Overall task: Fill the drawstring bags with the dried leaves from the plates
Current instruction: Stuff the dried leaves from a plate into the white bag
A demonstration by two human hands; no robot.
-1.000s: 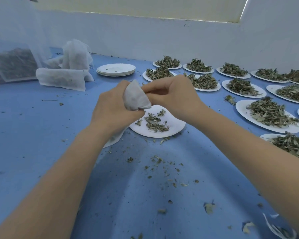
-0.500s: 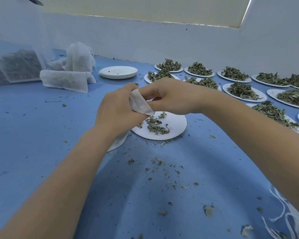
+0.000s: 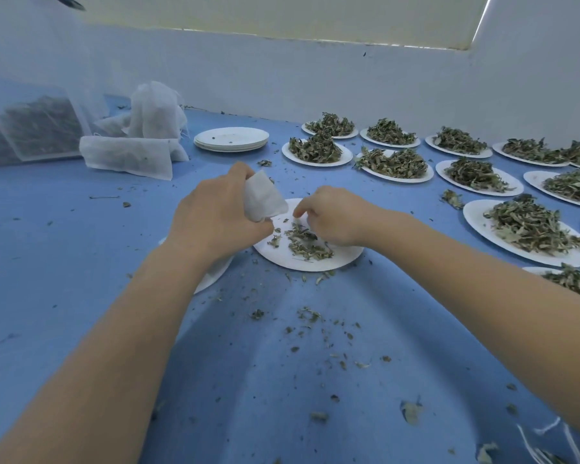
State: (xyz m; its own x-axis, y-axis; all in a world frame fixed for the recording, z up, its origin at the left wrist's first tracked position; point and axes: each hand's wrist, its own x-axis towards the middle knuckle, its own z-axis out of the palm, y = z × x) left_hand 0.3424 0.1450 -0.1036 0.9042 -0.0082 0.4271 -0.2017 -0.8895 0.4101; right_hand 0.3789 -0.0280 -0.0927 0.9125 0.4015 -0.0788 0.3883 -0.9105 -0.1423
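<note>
My left hand [image 3: 215, 222] grips a white drawstring bag [image 3: 263, 199] just below its mouth and holds it above the left edge of a white plate [image 3: 315, 262]. The bag's lower end shows beneath my left wrist. A small scatter of dried leaves [image 3: 305, 244] lies on that plate. My right hand [image 3: 335, 219] is down on the plate's right side, its fingers curled over leaves there; the fingertips are partly hidden.
Several plates heaped with dried leaves [image 3: 529, 226] fill the right side of the blue table [image 3: 81, 262]. A stack of bare plates [image 3: 231, 139] and filled white bags [image 3: 128, 159] sit at the back left. Leaf crumbs [image 3: 315, 329] litter the table near me.
My right hand has left the bag's mouth and dropped onto the plate. My left hand still holds the bag, now slightly further left.
</note>
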